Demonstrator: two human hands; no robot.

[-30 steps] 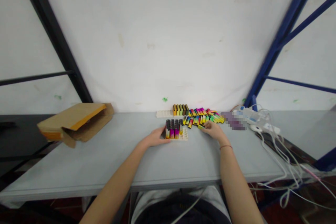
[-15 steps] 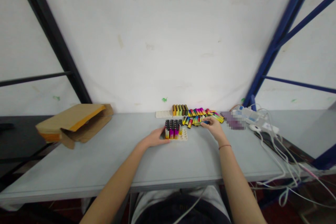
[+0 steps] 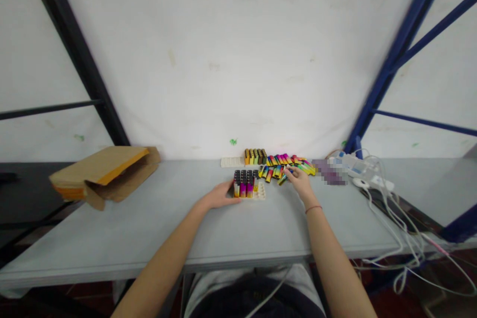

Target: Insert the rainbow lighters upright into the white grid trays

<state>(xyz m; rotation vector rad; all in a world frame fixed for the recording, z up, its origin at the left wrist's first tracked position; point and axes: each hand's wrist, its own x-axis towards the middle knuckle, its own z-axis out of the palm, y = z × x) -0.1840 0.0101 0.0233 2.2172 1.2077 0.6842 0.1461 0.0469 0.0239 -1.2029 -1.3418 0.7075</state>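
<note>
The left hand (image 3: 219, 195) holds the white plastic slotted tray (image 3: 261, 193) at its 9 o'clock, while the right hand (image 3: 299, 182) pinches one rainbow-coloured plastic lighter (image 3: 282, 179) off the loose pile (image 3: 288, 163) at 1 o'clock; seating it, I judge, needs an upright turn.

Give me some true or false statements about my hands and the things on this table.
1. The left hand rests against the white tray of upright lighters. True.
2. The right hand is holding the cardboard box. False: it is at the pile of loose lighters, and the box lies apart, toward the left end of the table.
3. Every slot in the white tray is filled. False: slots at its right side are bare.
4. White cables lie at the right end of the table. True.
</note>
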